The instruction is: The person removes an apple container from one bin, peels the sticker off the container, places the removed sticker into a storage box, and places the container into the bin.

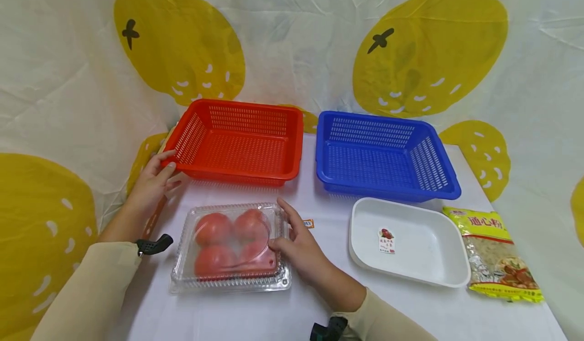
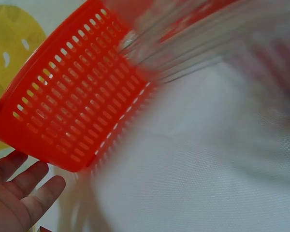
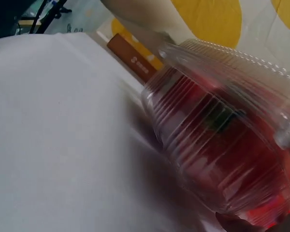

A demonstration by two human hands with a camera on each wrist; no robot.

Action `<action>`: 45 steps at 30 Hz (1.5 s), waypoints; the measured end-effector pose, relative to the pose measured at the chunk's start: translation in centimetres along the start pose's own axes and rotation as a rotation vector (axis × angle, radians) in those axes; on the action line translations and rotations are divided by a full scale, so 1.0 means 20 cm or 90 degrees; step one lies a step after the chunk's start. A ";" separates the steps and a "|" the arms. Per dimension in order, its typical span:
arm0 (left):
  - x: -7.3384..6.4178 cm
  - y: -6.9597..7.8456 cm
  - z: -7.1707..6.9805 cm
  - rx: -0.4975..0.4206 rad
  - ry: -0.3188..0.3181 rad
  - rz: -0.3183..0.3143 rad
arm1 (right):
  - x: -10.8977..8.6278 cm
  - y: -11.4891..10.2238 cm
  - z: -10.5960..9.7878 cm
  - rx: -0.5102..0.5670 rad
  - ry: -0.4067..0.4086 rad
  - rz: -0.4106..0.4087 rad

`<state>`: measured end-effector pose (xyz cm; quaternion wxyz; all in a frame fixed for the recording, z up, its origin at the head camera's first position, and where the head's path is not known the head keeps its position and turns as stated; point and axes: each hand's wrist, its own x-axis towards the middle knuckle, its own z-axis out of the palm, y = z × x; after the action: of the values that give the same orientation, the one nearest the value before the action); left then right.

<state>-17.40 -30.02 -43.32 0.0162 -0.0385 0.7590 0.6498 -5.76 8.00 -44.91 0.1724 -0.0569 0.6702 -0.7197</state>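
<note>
A clear plastic box (image 1: pixel 184 250) of several tomatoes (image 1: pixel 213 228) is in front, below the red basket in the head view. My right hand (image 1: pixel 303 252) grips its right side, thumb on the lid, the other fingers along the edge. In the right wrist view the box (image 3: pixel 217 145) looks tilted, with a shadow under it. My left hand (image 1: pixel 152 184) holds the near left corner of the red plastic basket (image 1: pixel 237 175). In the left wrist view, fingers (image 2: pixel 31 181) spread below the slotted wall, and a fingertip shows at the rim.
To the right of the red basket stands a blue basket (image 1: pixel 374 186). Nearer are a white tray (image 1: pixel 424 244) with a sticker inside and a yellow-ended bag of pasta (image 1: pixel 495 252). A small orange-edged label (image 1: pixel 308 223) lies beside my right hand. A brown box (image 3: pixel 133 58) lies at the table's left side.
</note>
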 end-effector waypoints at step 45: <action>0.03 0.01 -0.01 -0.021 0.031 -0.088 | 0.51 -0.76 -0.18 0.149 0.108 0.015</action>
<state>-18.01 -30.12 -43.12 0.0421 -0.1067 0.7441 0.6582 -18.97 8.67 -31.70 0.1291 0.0321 0.5945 -0.7930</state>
